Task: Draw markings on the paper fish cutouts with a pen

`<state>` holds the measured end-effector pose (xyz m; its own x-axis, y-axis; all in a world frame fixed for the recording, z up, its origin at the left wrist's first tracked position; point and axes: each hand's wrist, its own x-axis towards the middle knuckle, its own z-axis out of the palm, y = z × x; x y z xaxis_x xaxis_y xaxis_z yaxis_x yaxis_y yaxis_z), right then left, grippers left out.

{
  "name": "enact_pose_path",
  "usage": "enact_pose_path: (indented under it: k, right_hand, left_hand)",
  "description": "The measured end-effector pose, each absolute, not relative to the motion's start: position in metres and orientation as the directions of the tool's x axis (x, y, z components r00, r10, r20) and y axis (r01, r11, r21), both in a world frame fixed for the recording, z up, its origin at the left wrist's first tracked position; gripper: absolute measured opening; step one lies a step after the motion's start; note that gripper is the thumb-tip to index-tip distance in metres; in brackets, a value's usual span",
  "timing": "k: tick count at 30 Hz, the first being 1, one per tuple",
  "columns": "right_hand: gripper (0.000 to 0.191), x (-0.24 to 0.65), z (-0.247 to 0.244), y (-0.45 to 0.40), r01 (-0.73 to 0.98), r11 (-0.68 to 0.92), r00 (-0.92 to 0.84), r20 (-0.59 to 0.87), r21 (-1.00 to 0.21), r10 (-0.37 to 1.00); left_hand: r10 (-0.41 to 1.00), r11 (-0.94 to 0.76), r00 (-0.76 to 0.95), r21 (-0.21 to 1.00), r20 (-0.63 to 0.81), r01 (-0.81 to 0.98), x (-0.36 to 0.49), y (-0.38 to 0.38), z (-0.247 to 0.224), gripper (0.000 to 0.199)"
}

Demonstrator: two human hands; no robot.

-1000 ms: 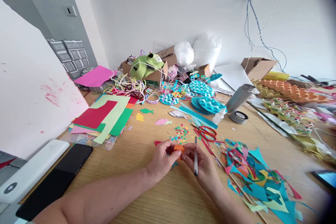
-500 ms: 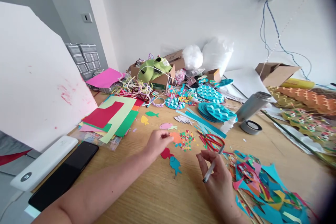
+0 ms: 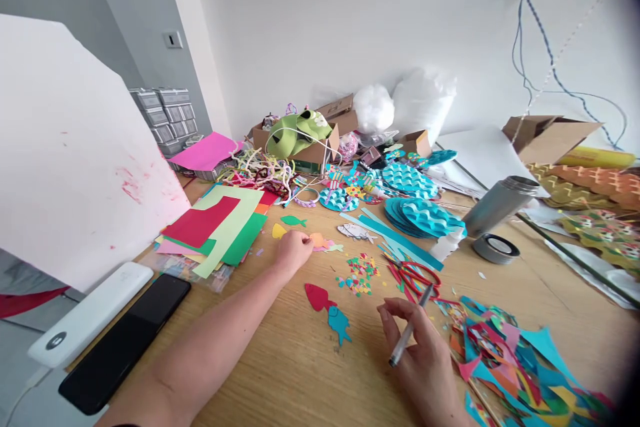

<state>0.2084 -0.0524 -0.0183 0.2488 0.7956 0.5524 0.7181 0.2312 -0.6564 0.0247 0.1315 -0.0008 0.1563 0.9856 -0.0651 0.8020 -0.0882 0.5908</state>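
My left hand (image 3: 294,252) pinches an orange paper fish (image 3: 318,240) over the spot where pink and pale green paper pieces lie, partly covering them. A green paper fish (image 3: 293,221) and a yellow paper fish (image 3: 278,231) lie just beyond that hand. White fish cutouts (image 3: 355,232) rest farther right. In my right hand (image 3: 425,350) is a pen (image 3: 401,348), held slanting across the fingers above the table. Between my arms lie a red paper fish (image 3: 318,296) and a blue paper fish (image 3: 339,324), their edges touching or nearly so.
Small paper bits (image 3: 361,272) and red-handled scissors (image 3: 413,278) lie mid-table. Paper scraps (image 3: 520,353) are heaped at right. Coloured sheets (image 3: 240,207), a phone (image 3: 130,340) and a white device (image 3: 90,310) are at left. A glue bottle (image 3: 447,244) and steel flask (image 3: 500,205) stand behind.
My left hand has carried the orange fish away from the small paper bits, back and left toward the other fish. My right hand still holds the pen. The view has shifted slightly.
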Motion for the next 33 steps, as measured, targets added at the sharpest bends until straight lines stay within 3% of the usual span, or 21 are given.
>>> enact_pose_path:
  k: [3, 8, 15, 24, 30, 33]
  right_hand:
    - [0.011, 0.208, -0.019, -0.053, 0.712, 0.230, 0.241, 0.539, -0.663, 0.807]
    - [0.010, 0.211, -0.020, -0.053, 0.727, 0.248, 0.230, 0.566, -0.641, 0.791]
    - [0.008, 0.211, -0.021, -0.052, 0.733, 0.240, 0.216, 0.553, -0.636, 0.805]
    - [0.009, 0.210, -0.019, -0.051, 0.750, 0.249, 0.193, 0.563, -0.612, 0.803]
    - [0.011, 0.209, -0.019, -0.053, 0.742, 0.225, 0.216, 0.544, -0.631, 0.811]
    - [0.011, 0.210, -0.020, -0.053, 0.742, 0.219, 0.220, 0.539, -0.634, 0.813]
  left_hand:
    - [0.987, -0.152, 0.158, 0.500, 0.031, 0.853, 0.020, 0.125, 0.002, 0.031]
    - [0.937, -0.339, 0.276, 0.364, 0.213, 0.868, 0.018, 0.120, 0.003, 0.049]
    - [0.867, -0.489, 0.442, 0.221, 0.229, 0.844, 0.022, 0.123, 0.000, 0.040]
    - [0.859, -0.484, 0.427, 0.179, 0.283, 0.856, 0.022, 0.130, -0.007, 0.021]
    - [0.738, -0.655, 0.571, 0.182, 0.359, 0.733, 0.021, 0.128, -0.009, 0.021]
    - [0.674, -0.727, 0.639, 0.177, 0.370, 0.664, 0.021, 0.126, -0.012, 0.033]
